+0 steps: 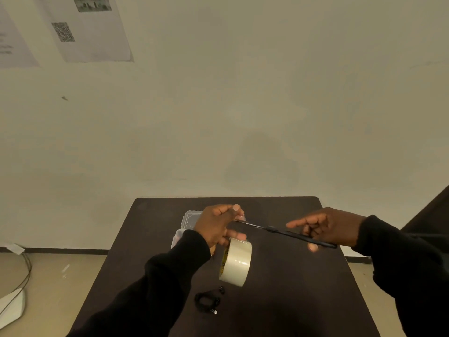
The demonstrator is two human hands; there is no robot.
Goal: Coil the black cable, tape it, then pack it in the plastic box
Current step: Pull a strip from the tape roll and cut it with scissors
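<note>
Left hand (216, 227): raised over the surface (286, 288); thumb and forefinger pinch a pulled-out tape end, lower fingers hold the tape roll (236, 261), which hangs on edge.
Right hand (328, 227): grip closed through the handles of the scissors (286, 233); forefinger extended. Blade tips reach the tape end at the left thumb.
Cable (206, 300): small black coil lying on the surface near the front, just below the roll, untaped.
Box (188, 221): clear plastic, behind the left hand, mostly hidden by it; whether a lid is on cannot be told.
Open room: right half and back of the surface are bare; the back edge meets the wall.
Cut off: the front edge and both forearms leave the frame.
Hard to make out: the tape strip and the blade gap.
</note>
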